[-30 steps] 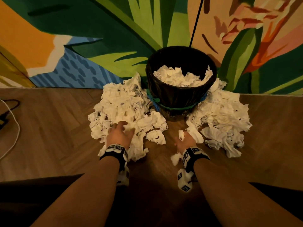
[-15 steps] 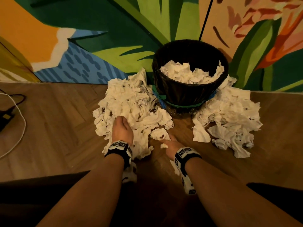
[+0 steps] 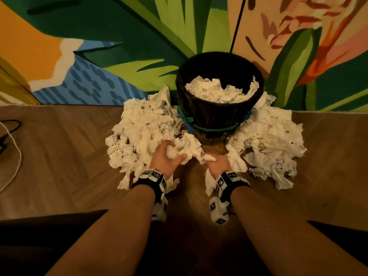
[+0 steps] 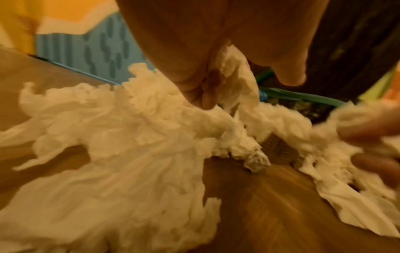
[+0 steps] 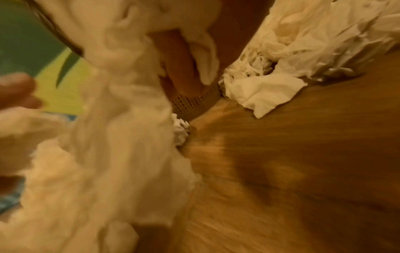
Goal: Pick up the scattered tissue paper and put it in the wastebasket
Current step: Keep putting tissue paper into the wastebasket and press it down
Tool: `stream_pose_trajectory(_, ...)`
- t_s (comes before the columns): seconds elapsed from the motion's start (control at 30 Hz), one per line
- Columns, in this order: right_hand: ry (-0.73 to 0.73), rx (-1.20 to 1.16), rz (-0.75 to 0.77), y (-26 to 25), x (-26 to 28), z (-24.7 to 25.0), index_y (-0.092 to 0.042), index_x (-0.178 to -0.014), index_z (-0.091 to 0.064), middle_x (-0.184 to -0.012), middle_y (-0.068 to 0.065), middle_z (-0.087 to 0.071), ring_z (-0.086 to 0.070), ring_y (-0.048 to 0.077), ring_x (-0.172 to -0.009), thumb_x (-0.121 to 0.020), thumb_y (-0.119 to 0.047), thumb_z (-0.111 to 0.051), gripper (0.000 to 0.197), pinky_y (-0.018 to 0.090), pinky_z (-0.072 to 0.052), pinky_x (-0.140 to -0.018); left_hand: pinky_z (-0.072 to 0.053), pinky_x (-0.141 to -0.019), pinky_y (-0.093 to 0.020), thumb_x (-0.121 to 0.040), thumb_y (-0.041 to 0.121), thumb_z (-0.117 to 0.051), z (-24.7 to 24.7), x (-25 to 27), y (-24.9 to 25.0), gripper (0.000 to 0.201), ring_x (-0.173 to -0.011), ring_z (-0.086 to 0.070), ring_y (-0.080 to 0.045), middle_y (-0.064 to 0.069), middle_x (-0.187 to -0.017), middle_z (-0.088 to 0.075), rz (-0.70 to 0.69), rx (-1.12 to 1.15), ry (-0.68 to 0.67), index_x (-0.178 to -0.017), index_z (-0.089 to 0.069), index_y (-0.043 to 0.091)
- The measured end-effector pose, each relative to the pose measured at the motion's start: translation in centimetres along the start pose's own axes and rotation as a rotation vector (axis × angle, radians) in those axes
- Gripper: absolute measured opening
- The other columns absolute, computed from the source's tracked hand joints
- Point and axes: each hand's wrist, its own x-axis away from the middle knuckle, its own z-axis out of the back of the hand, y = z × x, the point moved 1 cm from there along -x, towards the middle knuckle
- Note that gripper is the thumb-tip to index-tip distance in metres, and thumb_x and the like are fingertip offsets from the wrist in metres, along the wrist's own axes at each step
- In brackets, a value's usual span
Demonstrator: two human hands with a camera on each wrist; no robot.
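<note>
A black wastebasket (image 3: pixel 219 114) stands against the painted wall, partly filled with crumpled white tissue. Tissue piles lie on the floor to its left (image 3: pixel 143 128) and right (image 3: pixel 270 140). My left hand (image 3: pixel 169 156) is turned palm up in front of the basket, fingers curled round a wad of tissue (image 3: pixel 172 154). My right hand (image 3: pixel 215 163) is beside it, gripping a crumpled tissue (image 3: pixel 208 157), with more hanging below the wrist. In the left wrist view the fingers (image 4: pixel 199 92) clutch tissue (image 4: pixel 233 73) above the pile. The right wrist view is blurred, with tissue (image 5: pixel 121 95) wrapped over a finger (image 5: pixel 179 65).
The floor is brown herringbone wood (image 3: pixel 59 156). A white cable (image 3: pixel 14 156) and a dark cable lie at the far left. A mural wall (image 3: pixel 119 46) rises right behind the basket. My dark-clad legs (image 3: pixel 39 236) fill the lower corners.
Both hands have come together in front of the basket. The left hand has turned palm up and lifted a wad from the left pile. The right hand now grips a crumpled tissue.
</note>
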Motion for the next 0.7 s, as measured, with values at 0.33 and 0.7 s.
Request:
stream_pose_trajectory(0.33,-0.04,-0.392,0.096,-4.9,2.0,3.2,-0.009,-0.073,-0.074,-0.064,0.026,-0.066,-0.061,0.032,-0.045,-0.075,0.01,-0.055,0.027,0.04,-0.054,-0.057,-0.045,-0.077,-0.025,-0.094,0.062,-0.046,-2.5,-0.3,6.4,0.05,-0.098,-0.061,-0.016,-0.009,-0.123,-0.062,0.09,0.143,-0.162,-0.123,-0.053,0.022)
stream_pose_trajectory(0.7,0.485,-0.494,0.175,-7.4,2.2,9.5,-0.028,-0.069,-0.065,-0.075,-0.003,-0.058,-0.053,0.019,-0.074,-0.086,-0.037,-0.055,0.021,0.034,-0.042,-0.069,-0.045,-0.048,-0.031,-0.1,0.023,-0.049,1.3,-3.5,13.1,0.014,-0.052,-0.054,-0.019,-0.01,-0.076,-0.049,-0.154,0.475,0.387,-0.091,-0.038,0.02)
